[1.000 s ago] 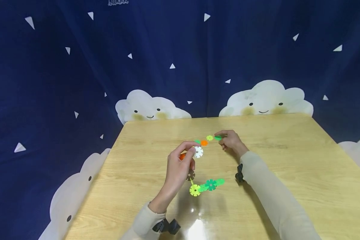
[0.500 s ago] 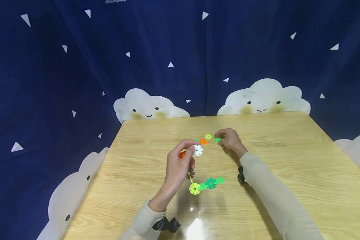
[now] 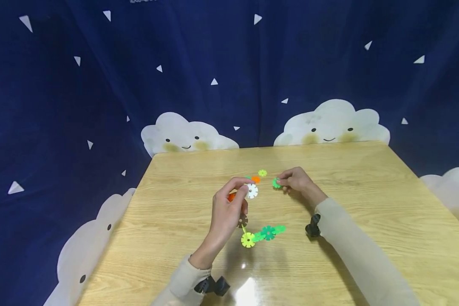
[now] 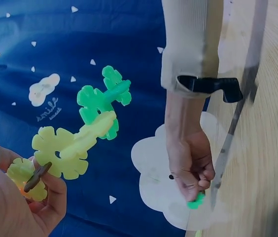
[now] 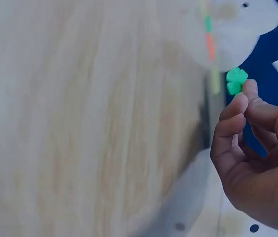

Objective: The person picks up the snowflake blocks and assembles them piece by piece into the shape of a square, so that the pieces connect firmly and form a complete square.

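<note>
The left hand [image 3: 225, 212] grips one end of a chain of notched flower discs, with a white disc [image 3: 253, 191] at its fingertips and an orange one partly hidden behind the fingers. From that hand the chain hangs toward a yellow disc [image 3: 248, 240] and several green ones [image 3: 268, 233]. In the left wrist view a yellow disc [image 4: 60, 152] and green discs [image 4: 97, 109] extend from the fingers, beside a brown disc [image 4: 37, 177]. Between thumb and finger, the right hand [image 3: 299, 182] pinches a separate green disc [image 3: 276, 183], also visible in the right wrist view [image 5: 236, 81].
Beyond the left hand, a yellow disc [image 3: 262, 173], an orange disc [image 3: 255, 179] and a partly hidden green one lie on the wooden table [image 3: 183, 178]. A dark blue curtain [image 3: 199, 46] with clouds and white triangles stands around the table's back and left side.
The right hand has lifted the green disc off the table's far part and brought it slightly nearer. The left hand keeps its hold with little movement, and the head view has shifted slightly.
</note>
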Action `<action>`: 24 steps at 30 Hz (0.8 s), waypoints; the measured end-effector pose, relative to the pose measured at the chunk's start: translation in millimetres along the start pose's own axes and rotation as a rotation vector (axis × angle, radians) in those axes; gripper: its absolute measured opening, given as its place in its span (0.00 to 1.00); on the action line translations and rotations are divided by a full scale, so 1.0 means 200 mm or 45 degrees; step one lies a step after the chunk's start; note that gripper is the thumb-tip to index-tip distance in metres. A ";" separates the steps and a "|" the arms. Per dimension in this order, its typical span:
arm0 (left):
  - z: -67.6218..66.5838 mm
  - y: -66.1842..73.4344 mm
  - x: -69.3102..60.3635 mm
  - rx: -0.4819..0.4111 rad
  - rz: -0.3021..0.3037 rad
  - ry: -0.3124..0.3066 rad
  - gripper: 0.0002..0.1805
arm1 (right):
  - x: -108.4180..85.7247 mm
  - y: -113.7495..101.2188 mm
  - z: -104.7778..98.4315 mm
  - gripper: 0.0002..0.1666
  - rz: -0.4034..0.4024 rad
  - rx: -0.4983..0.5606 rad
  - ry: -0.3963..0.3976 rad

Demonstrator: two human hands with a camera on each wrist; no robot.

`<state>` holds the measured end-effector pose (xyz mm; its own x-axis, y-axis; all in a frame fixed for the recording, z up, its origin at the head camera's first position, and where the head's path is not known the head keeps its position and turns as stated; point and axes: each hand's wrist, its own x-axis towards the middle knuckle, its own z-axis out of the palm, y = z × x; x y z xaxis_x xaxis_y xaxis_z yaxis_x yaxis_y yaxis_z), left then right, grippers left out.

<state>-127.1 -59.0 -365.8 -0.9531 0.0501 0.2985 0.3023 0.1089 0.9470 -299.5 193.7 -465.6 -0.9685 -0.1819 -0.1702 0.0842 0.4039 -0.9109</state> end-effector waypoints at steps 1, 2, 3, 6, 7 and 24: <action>0.00 0.00 0.00 0.002 0.001 -0.001 0.11 | -0.01 0.00 0.00 0.13 -0.004 0.028 -0.010; 0.00 0.00 0.00 0.002 0.000 -0.003 0.11 | -0.03 -0.01 0.01 0.14 -0.011 0.062 -0.022; 0.00 0.00 0.00 0.000 0.000 -0.005 0.11 | -0.05 -0.02 0.01 0.14 -0.022 0.096 -0.032; 0.01 0.00 0.01 -0.003 -0.004 -0.009 0.11 | -0.11 -0.05 0.02 0.15 -0.074 0.173 -0.057; 0.01 0.00 0.01 -0.005 -0.006 -0.010 0.11 | -0.14 -0.07 0.02 0.15 -0.089 0.189 -0.065; 0.04 -0.02 0.02 -0.020 -0.013 -0.027 0.11 | -0.66 -0.35 0.10 0.16 -0.396 0.399 -0.013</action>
<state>-131.3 -51.7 -369.3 -0.9555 0.0705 0.2865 0.2923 0.0939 0.9517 -172.4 172.5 -387.4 -0.9569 -0.2610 0.1277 -0.1422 0.0373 -0.9891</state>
